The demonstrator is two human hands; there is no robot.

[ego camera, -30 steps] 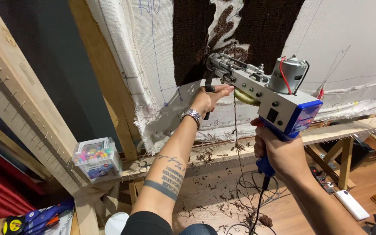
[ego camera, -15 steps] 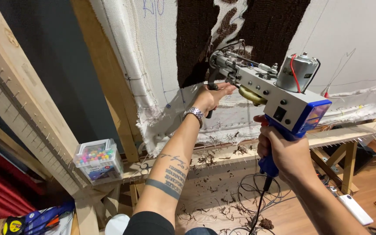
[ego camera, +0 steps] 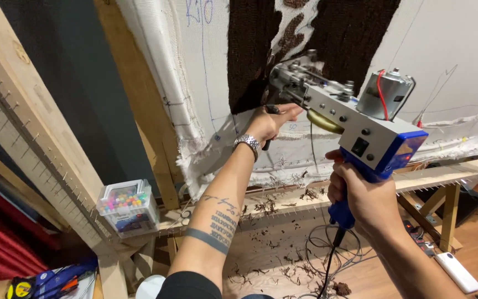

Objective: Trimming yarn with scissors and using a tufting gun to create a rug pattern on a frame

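Note:
A grey tufting gun (ego camera: 343,113) with a blue handle and a silver motor points at a white cloth (ego camera: 438,61) stretched on a wooden frame (ego camera: 40,133). My right hand (ego camera: 360,196) grips the blue handle from below. My left hand (ego camera: 269,120) holds the gun's black front grip, close to the cloth. The gun's tip sits at the lower edge of a dark brown tufted patch (ego camera: 255,50). I wear a silver watch (ego camera: 247,143) on the left wrist, and a cord (ego camera: 327,266) hangs from the handle.
A clear box of coloured pens (ego camera: 125,206) rests on the frame's lower beam at left. Brown yarn scraps (ego camera: 272,207) litter the beam and floor. A white oblong device (ego camera: 457,271) lies on the wooden floor at right. Nail strips line the frame.
The gun and both hands have risen up the cloth, bringing the tip to the lower edge of the brown tufted patch. The view has shifted with them.

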